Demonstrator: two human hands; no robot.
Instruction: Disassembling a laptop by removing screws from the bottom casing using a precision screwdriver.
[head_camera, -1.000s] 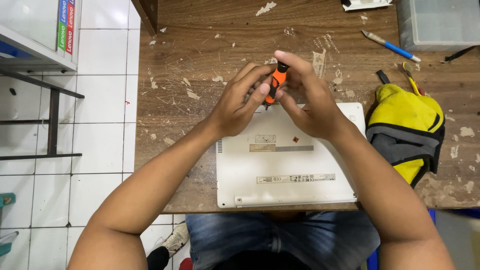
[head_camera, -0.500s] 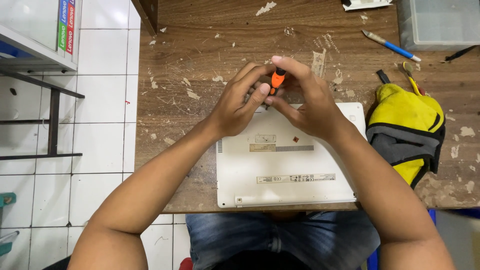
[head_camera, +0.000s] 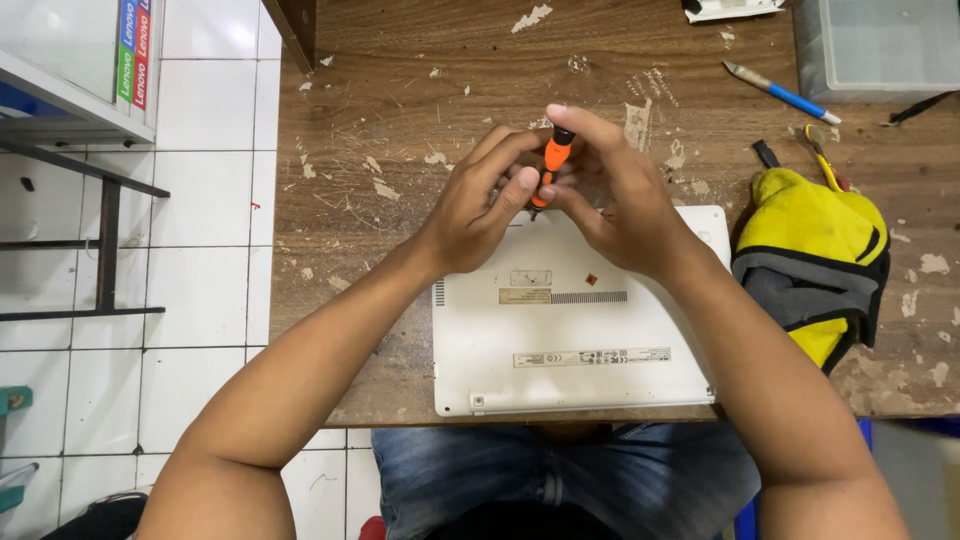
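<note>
I'm seeing both hands — left hand (head_camera: 480, 205), right hand (head_camera: 620, 205) — pinching 1 orange screwdriver (head_camera: 549, 165) upright at the white laptop's (head_camera: 570, 345) far edge, apparently working a screw; next calls for steady downward pressure.

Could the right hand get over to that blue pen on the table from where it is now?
Probably yes: the right hand holds the orange screwdriver, and bare wooden table lies between it and the blue pen.

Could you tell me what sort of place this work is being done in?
Probably a small electronics repair bench: a white laptop lies upside down on a scarred wooden table, both hands grip an orange screwdriver, and a tool pouch sits beside it.
</note>
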